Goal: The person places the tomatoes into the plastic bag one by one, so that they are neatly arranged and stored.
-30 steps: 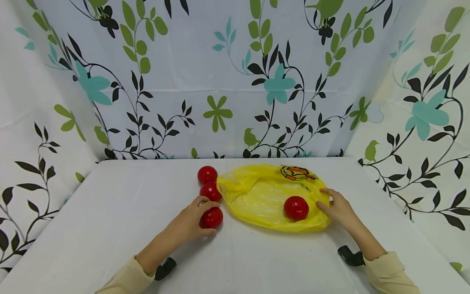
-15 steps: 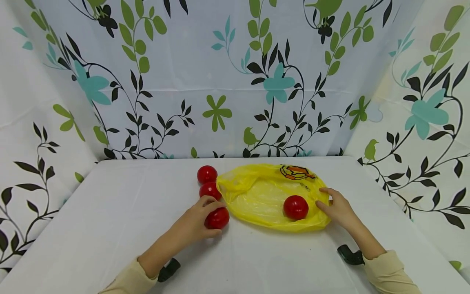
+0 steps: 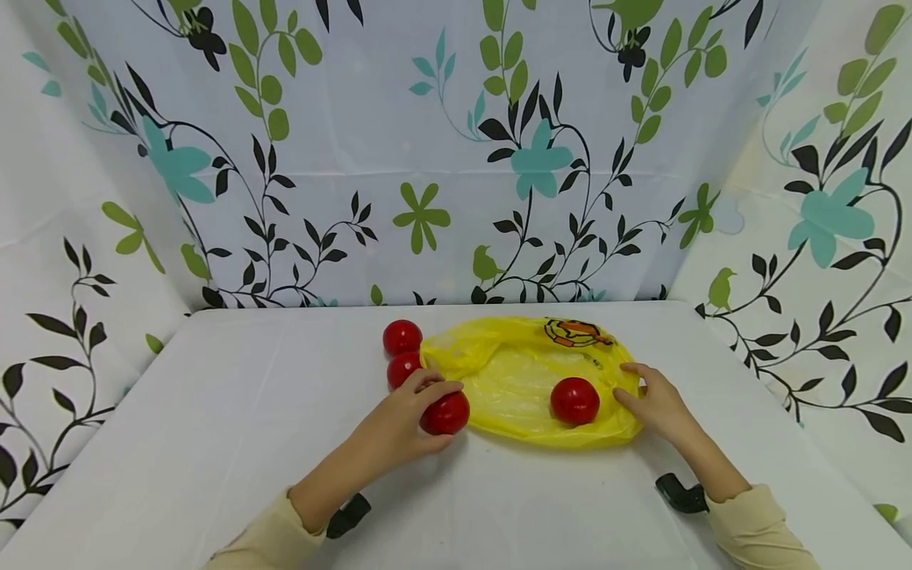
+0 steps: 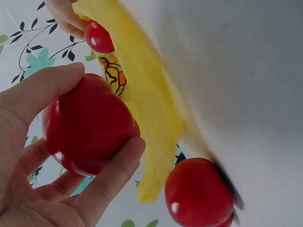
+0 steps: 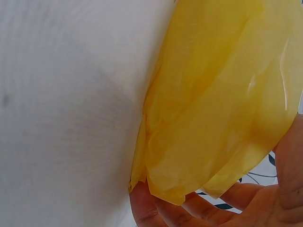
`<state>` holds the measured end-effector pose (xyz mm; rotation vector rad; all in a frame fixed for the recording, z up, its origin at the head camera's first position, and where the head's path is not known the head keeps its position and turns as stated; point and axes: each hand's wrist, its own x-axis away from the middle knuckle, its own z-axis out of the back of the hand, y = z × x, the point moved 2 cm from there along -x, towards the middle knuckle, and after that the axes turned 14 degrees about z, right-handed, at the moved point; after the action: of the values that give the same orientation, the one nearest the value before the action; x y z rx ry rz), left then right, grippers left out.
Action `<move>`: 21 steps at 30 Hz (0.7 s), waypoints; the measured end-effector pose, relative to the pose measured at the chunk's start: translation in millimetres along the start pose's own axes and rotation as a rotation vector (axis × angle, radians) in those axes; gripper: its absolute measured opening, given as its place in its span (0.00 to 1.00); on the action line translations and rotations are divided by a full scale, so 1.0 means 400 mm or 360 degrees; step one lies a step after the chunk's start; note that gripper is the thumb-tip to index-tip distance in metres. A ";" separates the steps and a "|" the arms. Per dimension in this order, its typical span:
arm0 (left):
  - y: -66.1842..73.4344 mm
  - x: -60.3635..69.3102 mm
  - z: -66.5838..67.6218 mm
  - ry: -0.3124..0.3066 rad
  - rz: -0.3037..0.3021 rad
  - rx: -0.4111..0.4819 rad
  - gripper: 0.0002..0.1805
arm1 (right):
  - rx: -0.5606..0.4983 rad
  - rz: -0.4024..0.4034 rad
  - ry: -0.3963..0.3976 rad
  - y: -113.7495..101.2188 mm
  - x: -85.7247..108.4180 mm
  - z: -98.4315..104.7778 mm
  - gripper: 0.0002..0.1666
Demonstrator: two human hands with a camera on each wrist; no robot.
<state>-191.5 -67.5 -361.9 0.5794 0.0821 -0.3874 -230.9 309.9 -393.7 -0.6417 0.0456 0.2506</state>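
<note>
My left hand holds a smooth red tomato between thumb and fingers, at the near left edge of a yellow plastic bag. In the left wrist view the held tomato appears close up, with fingers curled round it. The bag lies spread with its mouth toward the left, and another tomato sits on it at the right. My right hand grips the bag's right edge. The right wrist view shows its fingers partly hidden by the yellow plastic.
Two more tomatoes stand left of the bag: a far one and a nearer one, partly covered by my left hand. All lie on a white table. A leaf-patterned curtain encloses the back and sides.
My left hand has moved right with the tomato, from below the other two to the bag's near left edge. My right hand and the bag have stayed put.
</note>
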 end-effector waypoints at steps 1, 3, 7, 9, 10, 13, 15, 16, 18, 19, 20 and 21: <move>0.006 -0.007 -0.001 0.0003 -0.0019 0.0002 0.35 | 0.0000 -0.0007 0.0000 0.001 0.000 0.001 0.34; 0.016 -0.021 -0.004 -0.0004 -0.0045 0.0006 0.35 | -0.0003 -0.0018 -0.0003 0.002 -0.002 0.003 0.34; 0.036 -0.045 -0.013 -0.0054 -0.0031 0.0026 0.35 | -0.0009 -0.0030 -0.0006 0.000 -0.001 0.003 0.34; 0.046 -0.055 -0.020 -0.0081 -0.0024 0.0032 0.34 | -0.0009 -0.0028 -0.0004 -0.002 -0.001 0.002 0.34; 0.051 -0.060 -0.023 -0.0091 -0.0027 0.0033 0.34 | -0.0006 -0.0025 -0.0001 -0.002 -0.001 0.003 0.34; 0.066 -0.078 -0.034 -0.0123 -0.0042 0.0016 0.34 | 0.0003 -0.0020 0.0001 -0.001 -0.002 0.004 0.34; 0.074 -0.090 -0.042 -0.0139 -0.0048 -0.0001 0.33 | 0.0004 -0.0023 0.0000 0.000 -0.003 0.005 0.34; 0.077 -0.096 -0.046 -0.0145 -0.0050 -0.0011 0.33 | 0.0001 -0.0027 -0.0003 0.001 -0.003 0.004 0.34; 0.084 -0.106 -0.054 -0.0168 -0.0040 -0.0025 0.34 | -0.0002 -0.0032 -0.0009 0.002 -0.003 0.003 0.34; 0.086 -0.112 -0.058 -0.0179 -0.0028 -0.0034 0.34 | -0.0004 -0.0034 -0.0011 0.003 -0.003 0.003 0.34; 0.089 -0.117 -0.062 -0.0188 -0.0019 -0.0042 0.34 | -0.0006 -0.0037 -0.0012 0.003 -0.002 0.002 0.34; 0.092 -0.122 -0.065 -0.0200 -0.0008 -0.0046 0.34 | -0.0005 -0.0039 -0.0012 0.004 -0.002 0.001 0.34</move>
<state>-221.7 -8.8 -355.6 0.5249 -0.0314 -0.4260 -232.0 311.2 -393.9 -0.6443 0.0297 0.2293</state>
